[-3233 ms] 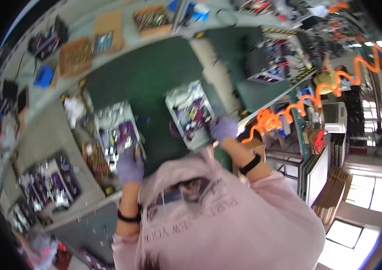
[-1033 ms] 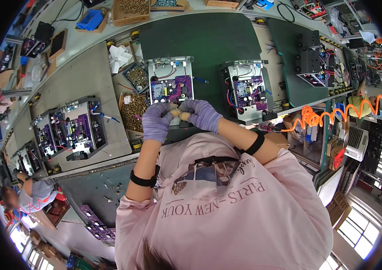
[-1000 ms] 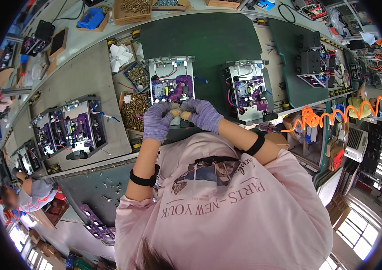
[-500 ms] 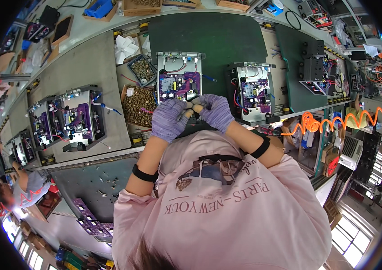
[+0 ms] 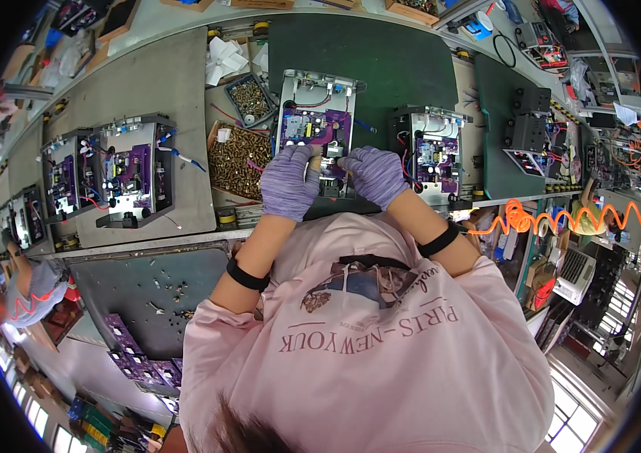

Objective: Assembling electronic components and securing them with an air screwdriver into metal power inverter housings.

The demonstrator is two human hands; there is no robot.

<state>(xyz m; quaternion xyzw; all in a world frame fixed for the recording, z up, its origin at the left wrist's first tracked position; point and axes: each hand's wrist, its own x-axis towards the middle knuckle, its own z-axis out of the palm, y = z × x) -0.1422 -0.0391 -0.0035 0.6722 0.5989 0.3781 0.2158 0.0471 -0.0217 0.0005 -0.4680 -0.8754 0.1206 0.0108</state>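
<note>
A metal chassis with a purple circuit board (image 5: 316,124) lies on the dark green mat (image 5: 362,45) in front of me. At its near end, my left hand (image 5: 290,181), in a purple knit glove, rests over the left side with its fingers curled inward. Opposite it my right hand (image 5: 375,176), gloved alike, has bent fingers against the right edge. Both hands are closed; what their fingertips pinch is too small and partly hidden. Between them shows the board's near part with dark components. A second chassis (image 5: 433,151) stands to the right.
Left of the mat are a wooden box of brass-coloured screws (image 5: 239,164), a blue tray of small fasteners (image 5: 251,100) and white pieces (image 5: 224,59). More chassis (image 5: 128,174) stand further left. An orange coiled hose (image 5: 516,215) hangs at right. Another person (image 5: 30,287) is at far left.
My hands, close together before, have drawn apart to either side of the chassis, uncovering its near end. The whole view has shifted slightly.
</note>
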